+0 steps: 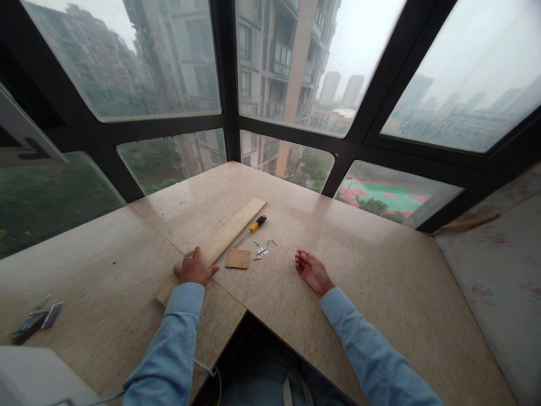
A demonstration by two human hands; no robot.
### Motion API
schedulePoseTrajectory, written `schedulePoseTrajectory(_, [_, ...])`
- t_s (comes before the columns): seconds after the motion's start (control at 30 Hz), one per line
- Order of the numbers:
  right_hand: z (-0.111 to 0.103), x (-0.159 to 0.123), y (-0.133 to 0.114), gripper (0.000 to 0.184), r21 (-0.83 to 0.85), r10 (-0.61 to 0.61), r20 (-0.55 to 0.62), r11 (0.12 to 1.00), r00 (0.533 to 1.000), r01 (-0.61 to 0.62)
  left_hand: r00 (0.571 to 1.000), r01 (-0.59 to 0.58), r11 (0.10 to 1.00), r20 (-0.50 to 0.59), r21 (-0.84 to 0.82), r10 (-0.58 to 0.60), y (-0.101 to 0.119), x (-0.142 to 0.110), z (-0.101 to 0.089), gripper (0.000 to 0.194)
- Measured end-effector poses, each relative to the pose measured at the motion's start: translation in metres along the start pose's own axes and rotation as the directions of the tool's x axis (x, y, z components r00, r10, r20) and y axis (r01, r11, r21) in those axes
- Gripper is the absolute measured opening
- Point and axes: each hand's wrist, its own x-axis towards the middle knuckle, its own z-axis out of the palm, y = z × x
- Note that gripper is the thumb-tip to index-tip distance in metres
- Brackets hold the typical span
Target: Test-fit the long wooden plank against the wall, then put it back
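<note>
My left hand [194, 267] grips a long pale wooden board [236, 224] from above, its thumb along the right edge and the fingers over the left. The board lies flat and slants away from me. My right hand [313, 271] rests apart on the windowsill counter, palm turned sideways and upward, fingers loosely curled with nothing visible in them. Between the hands lie a small square wooden piece [238, 259], a silver hinge [262, 252] and several loose screws [274, 243]. A screwdriver with a yellow and black handle [258, 223] lies right beside the board.
The stone-look counter [363, 259] has a cut-out edge [247, 311] in front of me. Metal pieces [38, 320] lie at the far left, near a white object [42, 372]. A cable [205, 367] hangs by my left sleeve. Dark-framed windows border the back.
</note>
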Motion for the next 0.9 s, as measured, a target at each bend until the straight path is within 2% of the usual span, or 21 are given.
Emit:
schedulePoseTrajectory(0.17, [-0.016, -0.027, -0.006, 0.028, -0.043, -0.057, -0.011, 0.997, 0.998, 0.057, 0.994, -0.078, 0.997, -0.082, -0.029, 0.075, 0.018, -0.023, 0.002, 0.073])
schedulePoseTrajectory(0.27, [-0.042, -0.056, -0.014, 0.033, -0.068, -0.109, -0.036, 0.992, 0.993, 0.106, 0.969, -0.164, 0.980, -0.205, -0.112, 0.139, 0.036, -0.041, 0.004, 0.066])
schedulePoseTrajectory(0.33, [-0.062, -0.079, -0.022, 0.034, -0.094, -0.142, -0.087, 0.987, 0.986, 0.133, 0.942, -0.265, 0.937, -0.268, -0.228, 0.201, 0.049, -0.053, 0.007, 0.064])
schedulePoseTrajectory(0.4, [-0.083, -0.104, -0.032, 0.033, -0.119, -0.183, -0.144, 0.979, 0.973, 0.166, 0.905, -0.392, 0.832, -0.327, -0.394, 0.272, 0.064, -0.067, 0.010, 0.062])
schedulePoseTrajectory(0.47, [-0.102, -0.128, -0.041, 0.029, -0.163, -0.257, -0.163, 0.959, 0.953, 0.231, 0.886, -0.460, 0.684, -0.343, -0.566, 0.312, 0.080, -0.084, 0.015, 0.053])
schedulePoseTrajectory(0.53, [-0.118, -0.150, -0.048, 0.025, -0.214, -0.329, -0.155, 0.932, 0.932, 0.294, 0.899, -0.419, 0.543, -0.249, -0.728, 0.359, 0.099, -0.105, 0.020, 0.045])
schedulePoseTrajectory(0.57, [-0.125, -0.160, -0.050, 0.027, -0.239, -0.359, -0.150, 0.917, 0.921, 0.318, 0.882, -0.420, 0.510, -0.205, -0.751, 0.425, 0.109, -0.116, 0.023, 0.043])
schedulePoseTrajectory(0.63, [-0.136, -0.179, -0.049, 0.037, -0.309, -0.408, -0.156, 0.885, 0.899, 0.348, 0.778, -0.521, 0.434, -0.200, -0.734, 0.595, 0.129, -0.140, 0.031, 0.038])
schedulePoseTrajectory(0.7, [-0.141, -0.195, -0.044, 0.042, -0.410, -0.461, -0.198, 0.840, 0.865, 0.354, 0.653, -0.650, 0.369, -0.239, -0.664, 0.719, 0.147, -0.161, 0.041, 0.040])
schedulePoseTrajectory(0.77, [-0.143, -0.208, -0.038, 0.025, -0.466, -0.478, -0.242, 0.820, 0.844, 0.331, 0.540, -0.759, 0.301, -0.299, -0.577, 0.787, 0.162, -0.178, 0.051, 0.046])
schedulePoseTrajectory(0.8, [-0.142, -0.214, -0.035, 0.030, -0.445, -0.462, -0.242, 0.834, 0.854, 0.325, 0.497, -0.795, 0.273, -0.324, -0.542, 0.805, 0.169, -0.184, 0.056, 0.048])
schedulePoseTrajectory(0.83, [-0.142, -0.219, -0.033, 0.053, -0.416, -0.434, -0.216, 0.851, 0.874, 0.320, 0.462, -0.817, 0.244, -0.338, -0.523, 0.820, 0.174, -0.190, 0.060, 0.049])
schedulePoseTrajectory(0.87, [-0.141, -0.225, -0.031, 0.065, -0.391, -0.428, -0.198, 0.860, 0.882, 0.329, 0.433, -0.827, 0.217, -0.343, -0.519, 0.833, 0.178, -0.194, 0.064, 0.046])
schedulePoseTrajectory(0.9, [-0.142, -0.229, -0.030, 0.070, -0.373, -0.416, -0.186, 0.868, 0.890, 0.328, 0.406, -0.829, 0.183, -0.345, -0.528, 0.846, 0.182, -0.197, 0.068, 0.041])
